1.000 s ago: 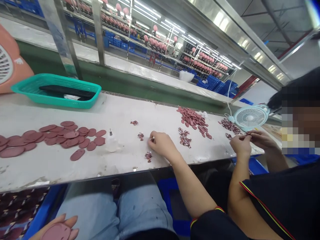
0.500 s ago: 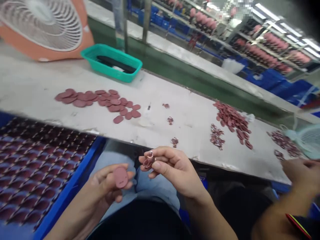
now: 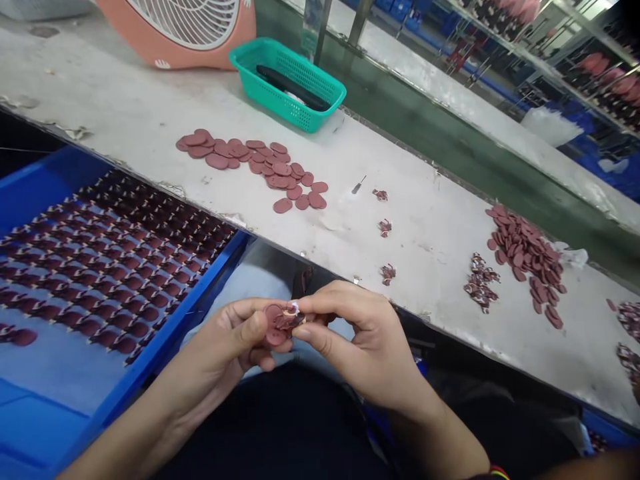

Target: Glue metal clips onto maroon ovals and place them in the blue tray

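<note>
My left hand [image 3: 220, 343] pinches a flat, dull-red oval disc [image 3: 272, 335] between thumb and fingers. Against the disc's face, my right hand [image 3: 367, 340] holds a small dark-red figure-like piece [image 3: 286, 320] with pale trim, gripped by thumb and index finger. The two parts touch or overlap; whether they are joined I cannot tell. Beyond my hands, a scattered group of similar oval discs [image 3: 280, 170] lies on the white worktable [image 3: 325, 250]. Three little clusters of the small pieces [image 3: 388, 274] sit in a row to their right.
At left, a blue crate [image 3: 95, 417] holds rows of assembled pieces [image 3: 120, 263]. A green basket [image 3: 320, 122] and an orange fan [image 3: 150, 40] stand at the back. A thin pointed tool [image 3: 358, 185] lies mid-table. More discs [image 3: 530, 253] and small pieces [image 3: 483, 283] are piled at right.
My hands have come together, bringing the small piece against the disc, which were apart before. The view has shifted left and down, and the co-worker's hand at right has left the picture.
</note>
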A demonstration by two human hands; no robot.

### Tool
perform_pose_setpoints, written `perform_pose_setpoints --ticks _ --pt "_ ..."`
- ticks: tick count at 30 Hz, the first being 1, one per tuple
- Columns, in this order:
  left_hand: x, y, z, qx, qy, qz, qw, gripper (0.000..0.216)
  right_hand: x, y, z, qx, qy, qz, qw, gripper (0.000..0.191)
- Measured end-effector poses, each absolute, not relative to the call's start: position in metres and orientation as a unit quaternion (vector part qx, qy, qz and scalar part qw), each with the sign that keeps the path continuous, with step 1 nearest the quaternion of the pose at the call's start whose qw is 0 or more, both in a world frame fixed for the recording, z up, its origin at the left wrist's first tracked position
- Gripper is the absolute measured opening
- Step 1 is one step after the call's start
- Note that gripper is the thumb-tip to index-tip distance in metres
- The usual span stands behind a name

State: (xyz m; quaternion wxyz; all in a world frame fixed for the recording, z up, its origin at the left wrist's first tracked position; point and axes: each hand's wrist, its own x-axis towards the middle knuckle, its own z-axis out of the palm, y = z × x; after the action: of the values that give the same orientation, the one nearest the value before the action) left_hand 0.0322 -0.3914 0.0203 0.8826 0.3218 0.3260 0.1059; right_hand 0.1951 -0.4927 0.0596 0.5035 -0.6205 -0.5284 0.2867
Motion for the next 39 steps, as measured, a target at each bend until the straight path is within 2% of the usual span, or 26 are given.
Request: perform_pose_setpoints --ticks 10,17,32,39 --pt "0.036 -0.391 0.023 0.305 0.338 0.101 0.885 0.039 0.198 -0.492 0.067 -0.625 -0.577 0.263 0.455 0.02" --pt "0.034 -0.391 0.02 0.294 0.344 0.098 0.886 0.038 0.2 -0.489 0.067 -0.616 -0.588 0.267 0.45 0.022" --pt "0.037 -0.388 0.018 0.29 0.325 0.084 0.896 0.038 0.203 -0.488 0.072 -0.594 -0.644 0.252 0.411 0.013" --pt "0.034 -0.391 0.021 0.286 0.359 0.106 0.882 0.038 0.198 -0.49 0.071 -0.581 -0.655 0.23 0.425 0.013"
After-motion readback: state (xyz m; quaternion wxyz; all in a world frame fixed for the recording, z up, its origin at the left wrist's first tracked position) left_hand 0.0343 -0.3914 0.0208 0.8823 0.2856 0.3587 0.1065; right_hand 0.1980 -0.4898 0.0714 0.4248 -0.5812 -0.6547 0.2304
